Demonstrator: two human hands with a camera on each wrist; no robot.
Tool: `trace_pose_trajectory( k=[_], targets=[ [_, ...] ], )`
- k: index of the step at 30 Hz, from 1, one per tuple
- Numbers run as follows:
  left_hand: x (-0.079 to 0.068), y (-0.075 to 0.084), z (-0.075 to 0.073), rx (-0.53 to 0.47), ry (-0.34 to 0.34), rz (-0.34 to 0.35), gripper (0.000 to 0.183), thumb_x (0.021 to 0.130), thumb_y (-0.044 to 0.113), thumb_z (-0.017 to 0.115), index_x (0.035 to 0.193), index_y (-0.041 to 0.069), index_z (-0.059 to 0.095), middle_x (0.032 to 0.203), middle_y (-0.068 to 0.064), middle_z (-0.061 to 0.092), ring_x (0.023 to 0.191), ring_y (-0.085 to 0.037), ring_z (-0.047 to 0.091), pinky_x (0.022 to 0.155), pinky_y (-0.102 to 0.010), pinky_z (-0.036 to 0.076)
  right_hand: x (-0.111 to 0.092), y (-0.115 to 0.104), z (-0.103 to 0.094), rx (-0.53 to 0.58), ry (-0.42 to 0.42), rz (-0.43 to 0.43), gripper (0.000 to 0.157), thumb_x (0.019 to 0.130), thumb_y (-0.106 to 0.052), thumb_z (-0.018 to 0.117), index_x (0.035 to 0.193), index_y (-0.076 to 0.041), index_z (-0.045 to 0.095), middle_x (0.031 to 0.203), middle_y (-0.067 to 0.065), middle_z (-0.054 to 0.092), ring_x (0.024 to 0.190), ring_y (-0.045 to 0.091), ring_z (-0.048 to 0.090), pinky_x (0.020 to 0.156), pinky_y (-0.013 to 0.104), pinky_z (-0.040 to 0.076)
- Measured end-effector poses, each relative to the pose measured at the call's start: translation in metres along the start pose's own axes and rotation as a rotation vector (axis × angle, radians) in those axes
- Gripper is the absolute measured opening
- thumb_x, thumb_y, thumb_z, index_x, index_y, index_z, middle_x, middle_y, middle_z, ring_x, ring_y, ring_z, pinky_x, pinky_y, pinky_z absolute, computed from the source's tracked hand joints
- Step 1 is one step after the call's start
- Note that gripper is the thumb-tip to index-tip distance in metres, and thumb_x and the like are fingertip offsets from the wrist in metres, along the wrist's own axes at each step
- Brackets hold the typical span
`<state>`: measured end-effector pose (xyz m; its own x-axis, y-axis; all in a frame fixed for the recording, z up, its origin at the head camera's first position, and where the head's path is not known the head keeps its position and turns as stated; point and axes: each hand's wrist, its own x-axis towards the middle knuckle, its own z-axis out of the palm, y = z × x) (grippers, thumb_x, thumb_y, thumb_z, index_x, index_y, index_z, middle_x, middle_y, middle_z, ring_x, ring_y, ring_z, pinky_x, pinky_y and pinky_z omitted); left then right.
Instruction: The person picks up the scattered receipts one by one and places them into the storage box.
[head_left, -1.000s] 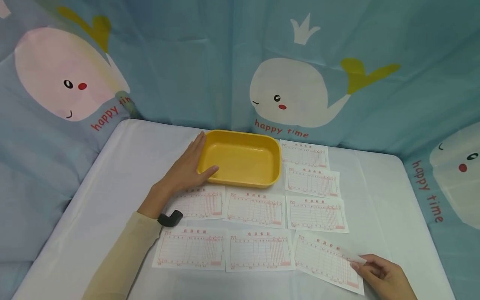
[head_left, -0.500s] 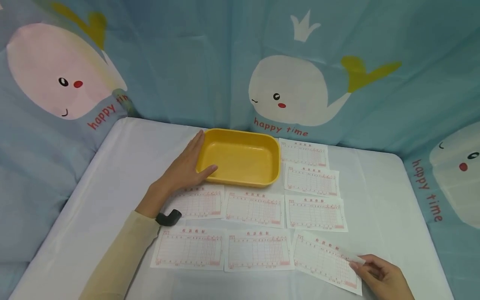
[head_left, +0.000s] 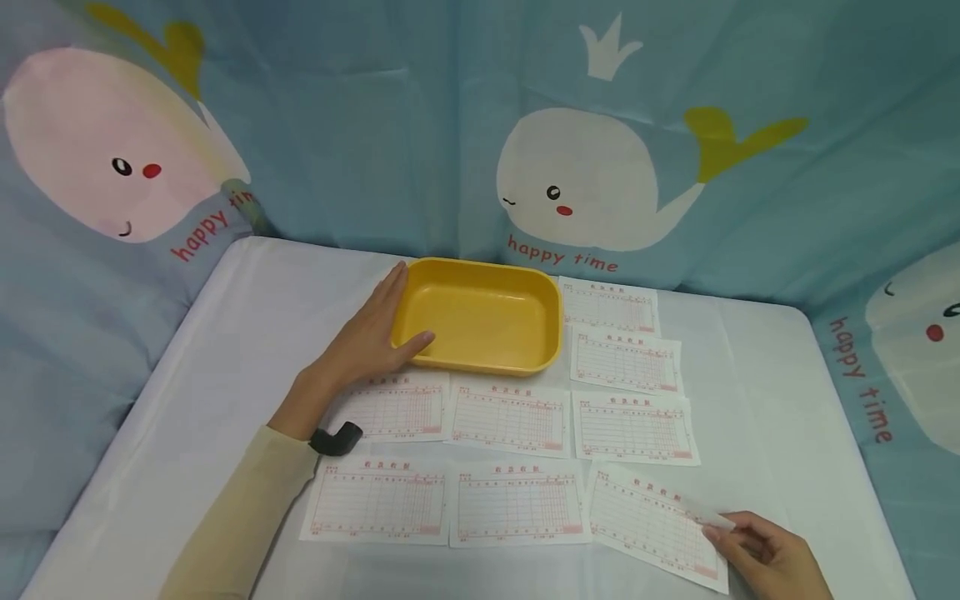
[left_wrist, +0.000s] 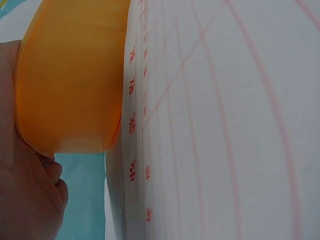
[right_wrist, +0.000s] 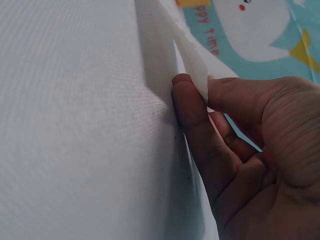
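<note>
At the back of the table stands a yellow plastic tray (head_left: pixel 480 321). My left hand (head_left: pixel 371 333) holds its left end, thumb over the near rim and fingers along the outer side; the left wrist view shows the tray's wall (left_wrist: pixel 75 85) beside the palm. Near the front right, my right hand (head_left: pixel 768 550) pinches the upper right corner of a receipt slip (head_left: pixel 652 525) printed in red. In the right wrist view that corner (right_wrist: pixel 192 62) is lifted and bent between thumb and forefinger, while the rest of the slip slants across the cloth.
Several more receipt slips lie flat: two in the front row (head_left: pixel 517 504), others in a middle row (head_left: pixel 510 421), and two up the tray's right side (head_left: pixel 626 362). One slip (head_left: pixel 401 408) is partly under the left wrist. A blue printed curtain (head_left: pixel 360 125) surrounds the white-covered table (head_left: pixel 750 375).
The view shifts slightly. Both hands keep their places, the left at the tray and the right with the slip's corner pinched.
</note>
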<state>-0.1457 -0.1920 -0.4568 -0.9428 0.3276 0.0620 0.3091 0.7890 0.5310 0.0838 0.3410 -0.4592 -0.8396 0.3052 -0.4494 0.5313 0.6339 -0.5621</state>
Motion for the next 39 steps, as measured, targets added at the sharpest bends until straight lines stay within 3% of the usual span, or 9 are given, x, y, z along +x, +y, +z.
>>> trace_pose_trajectory(
  k=[9, 12, 18, 23, 26, 32, 39],
  targets=[
    [0.0, 0.002, -0.004, 0.017, -0.004, 0.009, 0.107, 0.09, 0.072, 0.053, 0.162, 0.022, -0.01, 0.172, 0.005, -0.007, 0.161, -0.025, 0.008, 0.127, -0.055, 0.022, -0.001, 0.0, 0.006, 0.025, 0.026, 0.008, 0.044, 0.09, -0.03, 0.077, 0.114, 0.006, 0.069, 0.08, 0.003, 0.078, 0.068, 0.005, 0.071, 0.06, 0.021, 0.056],
    [0.0, 0.002, -0.003, 0.013, 0.0, 0.002, 0.107, 0.09, 0.071, 0.053, 0.162, 0.022, -0.01, 0.172, 0.005, -0.007, 0.161, -0.025, 0.009, 0.127, -0.055, 0.023, -0.001, 0.001, 0.006, 0.034, 0.043, -0.014, 0.043, 0.09, -0.03, 0.077, 0.113, 0.005, 0.069, 0.078, -0.001, 0.078, 0.067, 0.005, 0.071, 0.059, 0.022, 0.056],
    [-0.002, 0.002, -0.001, 0.008, -0.023, 0.002, 0.108, 0.09, 0.074, 0.05, 0.162, 0.022, -0.011, 0.172, 0.004, -0.008, 0.161, -0.023, 0.007, 0.127, -0.054, 0.024, -0.007, 0.005, 0.014, 0.07, 0.103, -0.106, 0.025, 0.09, -0.018, 0.076, 0.101, 0.005, 0.072, 0.073, -0.003, 0.076, 0.061, 0.011, 0.071, 0.05, 0.028, 0.056],
    [-0.003, 0.003, -0.003, 0.005, -0.002, -0.007, 0.109, 0.089, 0.074, 0.051, 0.162, 0.023, -0.01, 0.172, 0.006, -0.007, 0.161, -0.022, 0.007, 0.127, -0.054, 0.023, -0.005, 0.003, 0.016, 0.067, 0.121, -0.144, 0.023, 0.09, -0.016, 0.076, 0.099, 0.005, 0.072, 0.072, -0.002, 0.076, 0.06, 0.012, 0.071, 0.049, 0.028, 0.056],
    [-0.004, 0.003, -0.003, 0.005, -0.002, -0.006, 0.109, 0.089, 0.075, 0.051, 0.162, 0.023, -0.011, 0.172, 0.007, -0.008, 0.161, -0.021, 0.007, 0.128, -0.053, 0.023, -0.007, 0.003, 0.015, 0.065, 0.096, -0.12, 0.026, 0.092, -0.019, 0.075, 0.101, 0.006, 0.071, 0.073, 0.0, 0.077, 0.061, 0.013, 0.072, 0.05, 0.03, 0.057],
    [-0.003, 0.004, -0.003, -0.003, -0.013, -0.004, 0.109, 0.089, 0.075, 0.051, 0.162, 0.022, -0.012, 0.172, 0.005, -0.008, 0.161, -0.022, 0.005, 0.128, -0.053, 0.021, -0.005, 0.003, 0.013, 0.069, 0.049, 0.012, 0.036, 0.092, -0.03, 0.075, 0.106, 0.003, 0.072, 0.074, 0.002, 0.077, 0.061, 0.014, 0.071, 0.051, 0.031, 0.057],
    [-0.004, 0.0, -0.001, 0.007, -0.004, 0.006, 0.109, 0.089, 0.076, 0.049, 0.162, 0.023, -0.012, 0.172, 0.007, -0.009, 0.161, -0.02, 0.005, 0.128, -0.053, 0.022, -0.005, 0.003, 0.014, 0.065, 0.055, -0.022, 0.033, 0.091, -0.027, 0.075, 0.106, 0.003, 0.072, 0.075, 0.001, 0.077, 0.062, 0.013, 0.072, 0.052, 0.03, 0.057]
  ],
)
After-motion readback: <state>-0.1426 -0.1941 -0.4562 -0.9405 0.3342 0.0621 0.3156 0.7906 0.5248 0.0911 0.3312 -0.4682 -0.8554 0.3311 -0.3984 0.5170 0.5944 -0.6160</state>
